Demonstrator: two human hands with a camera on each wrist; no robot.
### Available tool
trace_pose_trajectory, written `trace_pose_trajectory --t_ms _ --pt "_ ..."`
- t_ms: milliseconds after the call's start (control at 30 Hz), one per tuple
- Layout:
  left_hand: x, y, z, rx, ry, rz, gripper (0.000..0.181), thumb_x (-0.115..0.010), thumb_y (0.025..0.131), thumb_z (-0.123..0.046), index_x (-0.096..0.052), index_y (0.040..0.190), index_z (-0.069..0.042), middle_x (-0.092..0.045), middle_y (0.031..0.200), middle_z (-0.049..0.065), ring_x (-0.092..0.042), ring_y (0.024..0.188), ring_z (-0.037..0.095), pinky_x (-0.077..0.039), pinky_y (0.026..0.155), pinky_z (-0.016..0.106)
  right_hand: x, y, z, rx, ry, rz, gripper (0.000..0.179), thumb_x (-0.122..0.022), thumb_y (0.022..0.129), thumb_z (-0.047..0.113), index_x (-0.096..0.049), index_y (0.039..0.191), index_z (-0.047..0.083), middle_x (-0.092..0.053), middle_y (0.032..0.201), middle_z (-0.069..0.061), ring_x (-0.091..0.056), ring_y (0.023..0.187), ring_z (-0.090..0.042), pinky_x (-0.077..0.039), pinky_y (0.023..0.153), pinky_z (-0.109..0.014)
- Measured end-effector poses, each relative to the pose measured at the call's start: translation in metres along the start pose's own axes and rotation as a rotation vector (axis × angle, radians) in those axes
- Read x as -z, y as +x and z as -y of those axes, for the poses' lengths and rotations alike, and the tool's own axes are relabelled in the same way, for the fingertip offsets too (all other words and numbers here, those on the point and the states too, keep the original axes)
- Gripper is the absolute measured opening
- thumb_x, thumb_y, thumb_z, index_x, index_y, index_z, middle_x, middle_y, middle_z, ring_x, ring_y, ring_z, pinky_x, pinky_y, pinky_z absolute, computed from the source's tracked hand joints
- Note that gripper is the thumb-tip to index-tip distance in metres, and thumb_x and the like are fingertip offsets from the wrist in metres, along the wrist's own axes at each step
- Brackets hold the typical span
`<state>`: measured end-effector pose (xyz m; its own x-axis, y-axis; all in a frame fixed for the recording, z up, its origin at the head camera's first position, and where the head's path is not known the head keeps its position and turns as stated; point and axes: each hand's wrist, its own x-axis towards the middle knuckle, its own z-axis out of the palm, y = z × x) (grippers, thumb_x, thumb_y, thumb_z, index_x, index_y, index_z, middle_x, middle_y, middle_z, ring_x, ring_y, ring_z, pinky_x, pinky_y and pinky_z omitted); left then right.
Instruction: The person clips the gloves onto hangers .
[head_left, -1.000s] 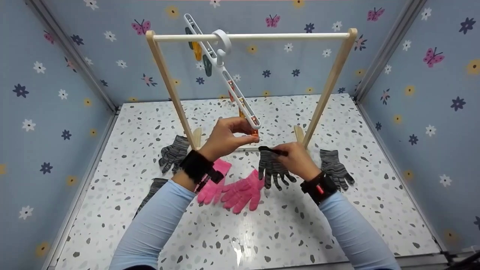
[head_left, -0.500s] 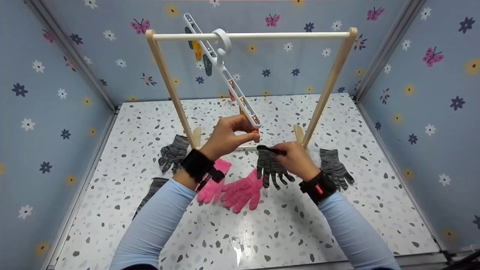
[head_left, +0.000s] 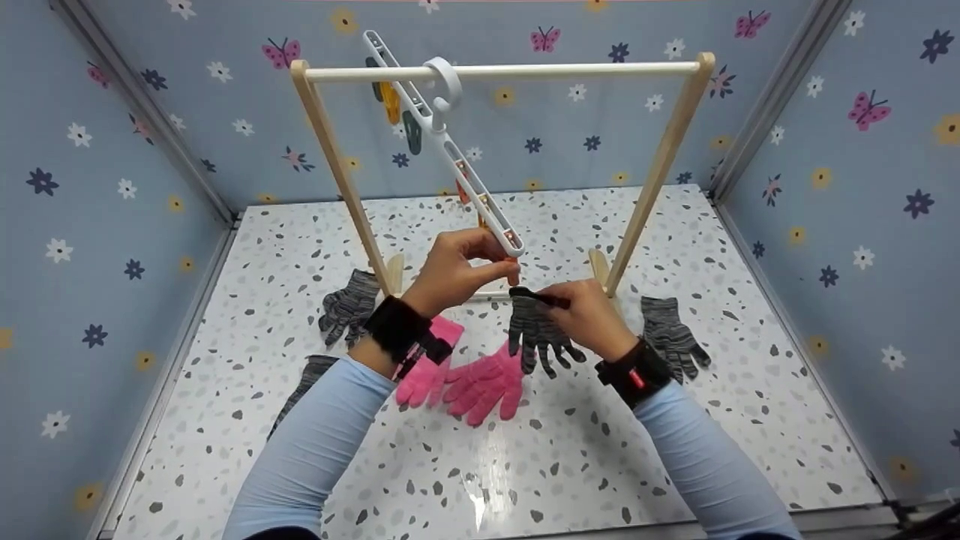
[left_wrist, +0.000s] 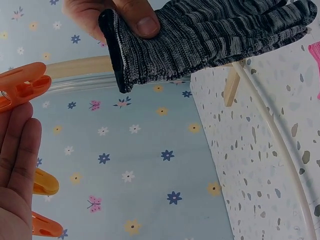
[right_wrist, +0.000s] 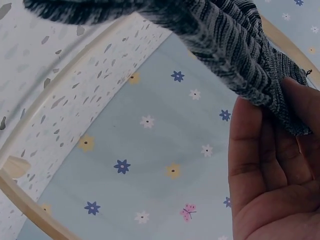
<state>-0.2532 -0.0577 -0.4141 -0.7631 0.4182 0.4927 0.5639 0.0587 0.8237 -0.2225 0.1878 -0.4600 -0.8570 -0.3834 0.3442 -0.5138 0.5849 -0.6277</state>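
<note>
A white clip hanger hangs by its hook from the rack's top bar. My left hand pinches an orange clip at the hanger's near end. My right hand pinches a grey-and-black knitted glove by its dark-edged cuff. The glove's fingers dangle downward. Its cuff is just below and to the right of the orange clip in the head view. In the left wrist view, a gap shows between clip and cuff. The right wrist view shows thumb and fingers around the knit fabric.
The wooden rack stands over the speckled table. Pink gloves lie in front of it, with more grey gloves left and right. Yellow and green clips hang at the hanger's far end. Patterned walls enclose three sides.
My right hand has brought the glove slightly up and left, so its cuff is closer to the orange clip. The left hand keeps its pinch there, nearly still.
</note>
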Motion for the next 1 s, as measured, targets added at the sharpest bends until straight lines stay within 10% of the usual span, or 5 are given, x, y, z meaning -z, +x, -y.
trace_pose_trajectory --t_ms 767,1000 --pt "0.007 0.0 0.004 -0.052 0.028 -0.061 0.003 -0.081 0.094 0.002 -0.083 0.095 0.003 -0.082 0.098 0.019 -0.079 0.092 0.009 -0.064 0.09 0.029 0.001 0.006 0.012 0.0 0.048 0.005 0.012 -0.077 0.095 -0.001 -0.085 0.104 -0.002 -0.083 0.095 -0.016 -0.072 0.076 -0.021 -0.055 0.068 -0.027" --pt "0.01 0.0 0.004 -0.057 0.01 -0.06 0.012 -0.082 0.096 -0.009 -0.084 0.094 0.002 -0.083 0.094 0.011 -0.079 0.092 0.01 -0.064 0.088 0.028 0.001 0.008 0.016 0.011 0.042 0.006 0.013 -0.077 0.095 -0.001 -0.085 0.106 -0.002 -0.084 0.098 -0.017 -0.079 0.085 -0.029 -0.065 0.076 -0.043"
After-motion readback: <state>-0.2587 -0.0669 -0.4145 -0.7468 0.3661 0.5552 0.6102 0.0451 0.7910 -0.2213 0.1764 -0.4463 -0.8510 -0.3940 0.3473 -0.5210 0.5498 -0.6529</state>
